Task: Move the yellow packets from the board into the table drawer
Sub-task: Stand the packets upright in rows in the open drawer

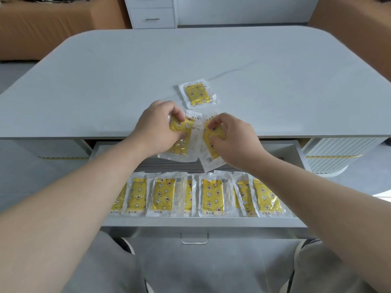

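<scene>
My left hand [157, 127] grips a yellow packet [182, 144] in clear wrap, held over the table's front edge and the open drawer [203, 222]. My right hand [232, 140] pinches a second yellow packet [208, 153] beside it; the two packets touch. One more yellow packet [197, 94] lies flat on the grey table top [127, 81], just beyond my hands. Several yellow packets [210, 194] lie in an overlapping row along the front of the drawer.
The drawer is pulled out towards my lap, its clear handle [194, 238] at the front. White ribbed table bases [334, 153] stand on both sides. A white drawer cabinet [152, 13] and orange seating [42, 28] are behind the table.
</scene>
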Motion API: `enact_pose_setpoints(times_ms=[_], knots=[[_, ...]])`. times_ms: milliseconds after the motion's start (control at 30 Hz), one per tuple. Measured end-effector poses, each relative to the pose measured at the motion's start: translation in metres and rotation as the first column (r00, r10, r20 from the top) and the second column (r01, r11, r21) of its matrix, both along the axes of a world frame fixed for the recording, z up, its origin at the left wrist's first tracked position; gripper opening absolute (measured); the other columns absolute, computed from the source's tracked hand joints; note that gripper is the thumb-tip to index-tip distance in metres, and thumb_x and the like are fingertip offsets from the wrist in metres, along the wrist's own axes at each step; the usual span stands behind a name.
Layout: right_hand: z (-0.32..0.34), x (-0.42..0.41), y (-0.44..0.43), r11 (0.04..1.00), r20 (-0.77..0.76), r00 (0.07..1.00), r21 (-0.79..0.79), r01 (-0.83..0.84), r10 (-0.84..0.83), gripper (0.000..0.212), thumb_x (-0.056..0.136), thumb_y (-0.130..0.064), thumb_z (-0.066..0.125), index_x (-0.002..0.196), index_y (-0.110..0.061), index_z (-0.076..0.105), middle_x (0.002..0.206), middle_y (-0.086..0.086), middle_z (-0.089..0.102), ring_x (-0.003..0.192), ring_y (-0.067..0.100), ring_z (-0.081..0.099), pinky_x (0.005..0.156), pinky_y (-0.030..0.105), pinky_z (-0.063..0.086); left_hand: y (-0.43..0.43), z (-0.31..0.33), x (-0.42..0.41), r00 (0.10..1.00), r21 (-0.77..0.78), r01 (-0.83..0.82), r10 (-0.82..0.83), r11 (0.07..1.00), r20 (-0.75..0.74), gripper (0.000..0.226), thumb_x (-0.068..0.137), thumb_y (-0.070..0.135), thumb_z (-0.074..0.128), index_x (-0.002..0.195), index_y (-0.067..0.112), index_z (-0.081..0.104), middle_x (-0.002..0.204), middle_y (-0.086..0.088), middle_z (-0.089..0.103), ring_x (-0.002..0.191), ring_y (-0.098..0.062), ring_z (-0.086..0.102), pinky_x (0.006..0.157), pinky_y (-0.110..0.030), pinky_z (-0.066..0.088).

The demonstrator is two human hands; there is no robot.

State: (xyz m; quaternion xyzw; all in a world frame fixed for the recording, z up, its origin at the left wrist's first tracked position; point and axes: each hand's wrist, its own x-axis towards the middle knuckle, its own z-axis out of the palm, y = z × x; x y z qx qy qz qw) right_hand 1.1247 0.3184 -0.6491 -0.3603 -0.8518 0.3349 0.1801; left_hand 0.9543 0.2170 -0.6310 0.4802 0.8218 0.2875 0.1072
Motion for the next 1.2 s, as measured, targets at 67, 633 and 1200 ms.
enact_pose_setpoints(times_ms=[67, 633, 1200], knots=[[0.0, -0.003, -0.009, 0.996, -0.001, 0.999, -0.085, -0.034, 0.034, 0.026, 0.088, -0.007, 0.056, 0.102, -0.027, 0.065, 0.068, -0.011, 0.052, 0.046, 0.004, 0.044, 0.041, 0.011, 0.034, -0.012, 0.007, -0.001, 0.996, -0.089, 0.057, -0.05, 0.994, 0.072, 0.027, 0.076, 0.015, 0.087, 0.088, 0.026, 0.066, 0.087, 0.012, 0.059, 0.065, -0.001, 0.049, 0.057, -0.012, 0.033], [-0.038, 0.011, -0.047, 0.924, 0.174, 0.985, -0.377, 0.065, 0.002, 0.027, 0.081, -0.005, 0.076, 0.094, -0.025, 0.067, 0.107, 0.008, 0.066, 0.093, 0.024, 0.067, 0.075, 0.037, 0.06, -0.087, -0.076, -0.048, 0.988, -0.61, -0.008, 0.1, 0.793, 0.117, 0.04, 0.068, 0.028, 0.093, 0.087, 0.025, 0.058, 0.101, 0.004, 0.059, 0.08, -0.014, 0.054, 0.064, -0.028, 0.043], [-0.04, -0.004, -0.058, 0.526, -0.209, 0.97, -0.815, -0.241, 0.121, 0.036, 0.093, 0.009, 0.061, 0.122, -0.012, 0.068, 0.119, 0.001, 0.072, 0.102, 0.025, 0.073, 0.09, 0.039, 0.06, -0.065, -0.024, -0.036, 0.89, -0.452, 0.063, 0.154, 0.89, 0.429, 0.072, 0.079, 0.033, 0.083, 0.14, 0.021, 0.047, 0.113, -0.003, 0.073, 0.09, -0.018, 0.071, 0.089, -0.038, 0.055]])
